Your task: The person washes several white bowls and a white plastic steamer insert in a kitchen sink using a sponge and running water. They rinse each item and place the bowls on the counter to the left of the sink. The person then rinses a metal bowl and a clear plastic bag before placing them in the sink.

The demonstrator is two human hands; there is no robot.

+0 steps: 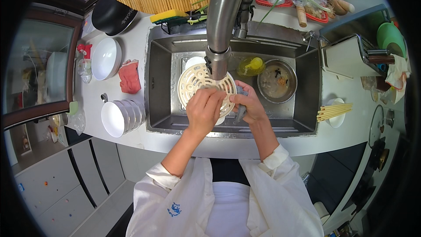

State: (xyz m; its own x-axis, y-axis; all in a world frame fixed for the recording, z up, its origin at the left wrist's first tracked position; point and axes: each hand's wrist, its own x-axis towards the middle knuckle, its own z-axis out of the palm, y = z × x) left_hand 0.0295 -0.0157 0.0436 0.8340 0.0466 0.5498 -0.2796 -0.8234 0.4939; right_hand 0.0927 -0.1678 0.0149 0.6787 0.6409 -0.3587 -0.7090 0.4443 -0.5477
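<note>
Over the stainless steel sink point(286, 126), my right hand point(251, 102) grips the right rim of a round cream perforated rack point(190, 78). A crumpled grey cloth point(242, 111) is tucked under that hand's fingers. My left hand point(204, 106) bends over the lower middle of the rack, fingertips together against its surface; whether they pinch anything is hidden. White dishware point(194, 62) shows partly beneath the rack. To the right in the sink lie a yellow bottle point(247, 67) and a metal bowl point(293, 89) holding cloudy water with food scraps.
The faucet point(219, 23) hangs over the rack. Left of the sink are stacked white bowls point(115, 118), a red cloth point(129, 77) and a large white bowl point(106, 58). Chopsticks point(334, 112) rest across a small bowl at right, below a dish rack point(352, 60). A sponge point(169, 16) sits behind.
</note>
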